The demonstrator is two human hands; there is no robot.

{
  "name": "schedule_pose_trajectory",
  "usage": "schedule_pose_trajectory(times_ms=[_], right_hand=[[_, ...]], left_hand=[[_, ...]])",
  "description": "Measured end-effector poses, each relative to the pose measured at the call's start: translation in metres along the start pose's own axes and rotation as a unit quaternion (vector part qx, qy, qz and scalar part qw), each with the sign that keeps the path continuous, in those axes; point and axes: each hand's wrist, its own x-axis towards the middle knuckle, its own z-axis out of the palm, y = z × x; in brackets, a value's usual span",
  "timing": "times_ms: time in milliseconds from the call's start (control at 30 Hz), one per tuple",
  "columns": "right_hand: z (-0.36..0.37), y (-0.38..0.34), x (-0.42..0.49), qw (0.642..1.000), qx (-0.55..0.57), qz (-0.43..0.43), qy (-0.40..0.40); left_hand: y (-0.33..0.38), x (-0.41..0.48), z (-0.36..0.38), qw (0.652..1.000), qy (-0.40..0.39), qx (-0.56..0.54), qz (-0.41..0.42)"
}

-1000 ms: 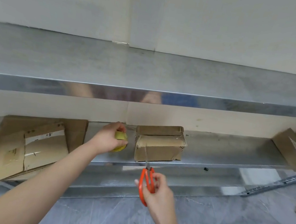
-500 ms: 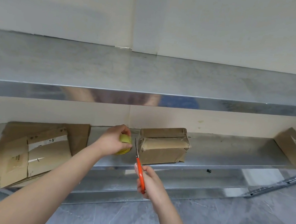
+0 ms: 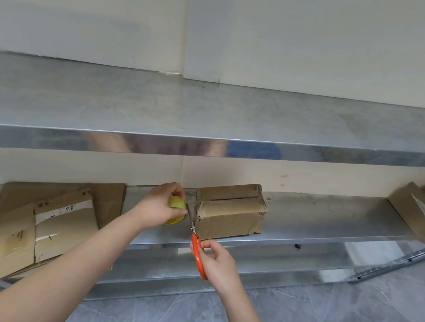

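While L hand (image 3: 157, 205) grips yellow tape roll (image 3: 176, 201) (just beside cardboard box (image 3: 229, 218)), R hand (image 3: 218, 265) holds orange scissors (image 3: 197, 256).

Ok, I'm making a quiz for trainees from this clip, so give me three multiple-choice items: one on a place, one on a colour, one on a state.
1. Where does the small cardboard box stand?
A. on the floor
B. on the lower shelf
C. on the upper shelf

2. What colour are the handles of the scissors?
A. orange
B. blue
C. black

3. What is the left hand doing?
A. hanging empty
B. pressing on the box top
C. gripping the tape roll

Answers:
1 B, as the box sits on the lower metal shelf just right of the roll.
2 A, as bright orange handles show in the right hand.
3 C, as its fingers curl round the yellow-green roll.
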Motion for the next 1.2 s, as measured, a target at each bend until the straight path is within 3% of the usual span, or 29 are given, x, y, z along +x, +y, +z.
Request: schedule_pose_trajectory(times_ms=[200,367,633,867,1000,1200], right_hand=[[-0.001,0.001,0.004,1.0,-0.009,0.005,0.004],[0.004,-0.001,0.005,0.997,0.044,0.04,-0.057],[-0.002,0.007,0.0,0.998,-0.018,0.038,-0.051],[-0.016,0.016,-0.015,0.991,-0.092,-0.084,0.041],[-0.047,0.022,-0.023,0.967,-0.129,-0.143,0.165],[-0.119,0.038,-0.01,0.935,-0.131,-0.138,0.301]], left_hand=[[-0.003,-0.002,-0.002,1.0,0.004,0.004,0.014],[-0.001,0.0,-0.003,1.0,0.004,0.004,0.011],[0.0,0.006,-0.018,1.0,-0.004,0.006,0.015],[-0.009,0.003,-0.01,1.0,-0.021,0.008,0.004],[-0.012,0.002,-0.003,1.0,-0.013,-0.003,-0.005],[-0.009,-0.002,0.005,0.999,0.019,-0.012,-0.028]])
